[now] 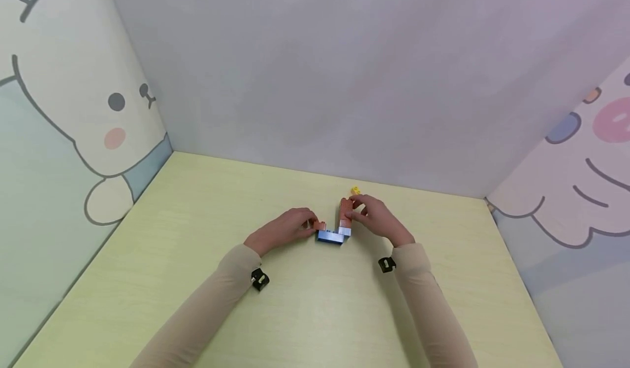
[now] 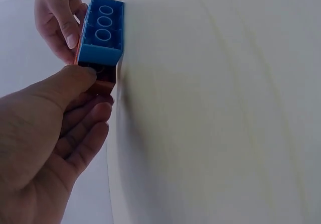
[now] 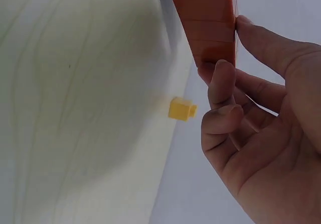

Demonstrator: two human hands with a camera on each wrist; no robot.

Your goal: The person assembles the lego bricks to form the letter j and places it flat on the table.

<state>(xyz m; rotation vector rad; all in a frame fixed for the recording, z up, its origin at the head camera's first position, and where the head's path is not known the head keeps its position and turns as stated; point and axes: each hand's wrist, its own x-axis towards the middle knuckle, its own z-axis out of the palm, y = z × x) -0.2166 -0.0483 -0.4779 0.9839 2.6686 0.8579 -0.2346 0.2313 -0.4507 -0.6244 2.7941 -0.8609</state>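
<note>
A toy-brick assembly is held between both hands, above or against the table. A long blue brick (image 1: 330,237) forms its base; its hollow underside with three round tubes (image 2: 104,22) faces the left wrist camera. At the blue brick's left end my left hand (image 1: 285,228) pinches a small red brick (image 1: 320,226) between thumb and fingers. My right hand (image 1: 379,217) grips a column of red bricks (image 1: 345,212) with thumb and fingers along its sides. A lighter blue brick (image 1: 344,231) joins that column to the long blue one.
A small yellow brick (image 1: 355,191) lies on the pale wooden table (image 1: 305,313) just beyond the right hand, close to the back edge. A plain light wall (image 1: 315,83) rises behind the table, with cartoon-printed panels (image 1: 88,111) on both sides.
</note>
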